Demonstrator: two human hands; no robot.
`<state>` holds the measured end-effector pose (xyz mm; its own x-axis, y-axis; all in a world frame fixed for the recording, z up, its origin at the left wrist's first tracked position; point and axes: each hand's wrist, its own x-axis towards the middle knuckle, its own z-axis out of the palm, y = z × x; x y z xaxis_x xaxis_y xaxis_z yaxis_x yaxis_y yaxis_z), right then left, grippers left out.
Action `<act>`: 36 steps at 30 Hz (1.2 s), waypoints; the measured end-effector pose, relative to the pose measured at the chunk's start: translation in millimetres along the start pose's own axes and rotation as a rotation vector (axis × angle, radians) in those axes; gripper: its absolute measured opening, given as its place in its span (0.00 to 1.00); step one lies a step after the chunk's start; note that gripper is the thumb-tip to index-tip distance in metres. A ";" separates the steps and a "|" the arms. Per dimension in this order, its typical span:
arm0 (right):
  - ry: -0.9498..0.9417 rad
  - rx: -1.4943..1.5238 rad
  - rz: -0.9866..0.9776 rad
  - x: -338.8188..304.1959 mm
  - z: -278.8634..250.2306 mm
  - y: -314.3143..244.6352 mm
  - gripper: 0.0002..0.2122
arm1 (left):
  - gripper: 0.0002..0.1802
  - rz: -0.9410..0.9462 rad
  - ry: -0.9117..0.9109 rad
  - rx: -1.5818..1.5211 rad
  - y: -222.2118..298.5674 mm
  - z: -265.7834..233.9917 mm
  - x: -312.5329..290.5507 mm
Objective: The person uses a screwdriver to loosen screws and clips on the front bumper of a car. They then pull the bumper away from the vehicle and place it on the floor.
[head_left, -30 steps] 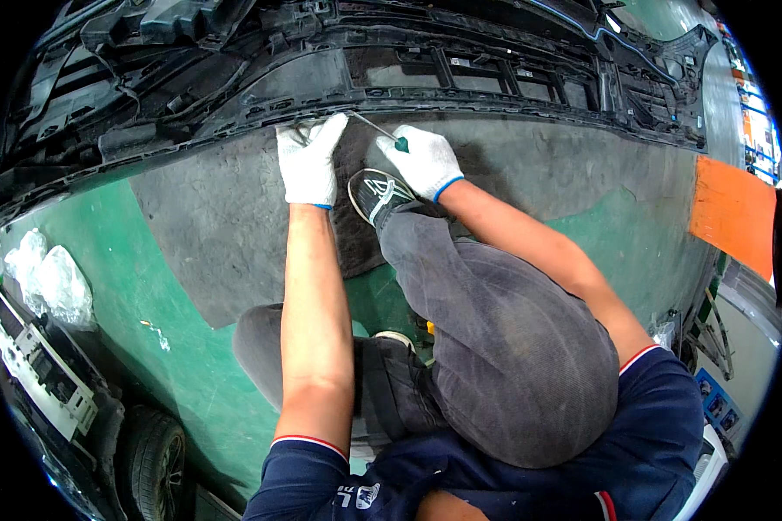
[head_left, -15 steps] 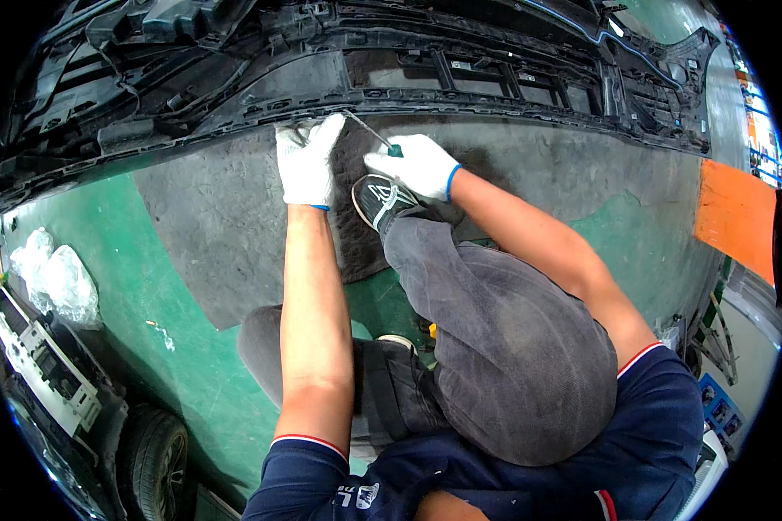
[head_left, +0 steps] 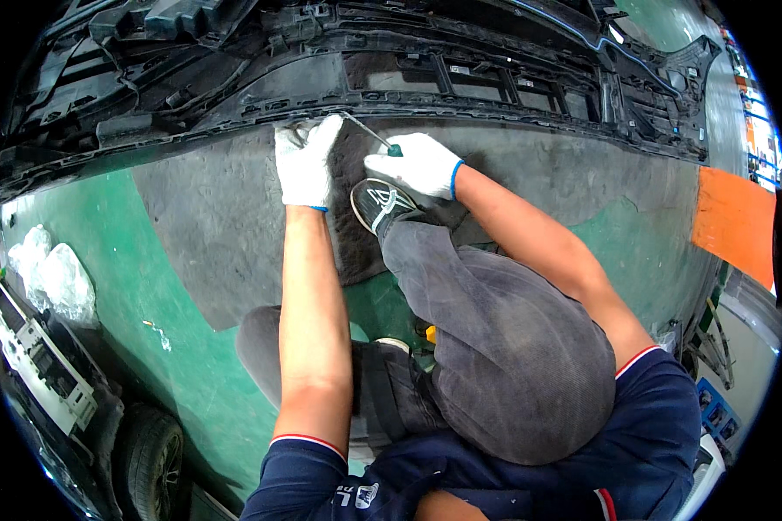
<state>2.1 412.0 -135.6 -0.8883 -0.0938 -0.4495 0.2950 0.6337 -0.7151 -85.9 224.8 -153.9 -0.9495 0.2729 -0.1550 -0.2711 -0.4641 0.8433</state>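
Note:
A long black plastic car bumper [head_left: 235, 82] stretches across the far side, its inner side with ribs and clips facing up. My left hand [head_left: 305, 165], in a white glove, is closed at its near edge, fingers curled against the rim and thumb pointing along it. In my gloved right hand [head_left: 421, 165] is a screwdriver [head_left: 394, 150] with a green handle. Its thin metal shaft slants up and left to the bumper's edge beside my left thumb. The exact contact of the tip is too small to make out.
Under the bumper lies a dark grey mat [head_left: 208, 217] on the green floor [head_left: 122, 252]. My shoe [head_left: 379, 201] rests on the mat below my hands. Clear plastic bags [head_left: 61, 282] and a wheel [head_left: 150, 460] are at left. An orange panel [head_left: 732, 224] stands at right.
Both hands and the screwdriver hold almost the same place. Only a slight shift of the whole view shows.

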 end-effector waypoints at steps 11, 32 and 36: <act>0.481 -0.060 0.079 4.2 28.3 -9.7 0.23 | 0.30 0.040 0.035 0.007 -8.3 -3.5 3.4; 0.001 -0.056 0.083 -6.8 -6.2 -26.1 0.25 | 0.40 -0.021 0.007 -0.048 -9.1 -7.2 7.3; -0.022 0.030 0.144 -14.0 -8.8 -36.6 0.24 | 0.39 0.025 0.018 -0.067 -11.0 -6.1 7.4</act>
<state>0.6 397.0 -98.5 -0.8279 -0.0207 -0.5605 0.4299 0.6184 -0.6578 -90.8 226.8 -167.5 -0.9587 0.2451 -0.1441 -0.2564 -0.5263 0.8107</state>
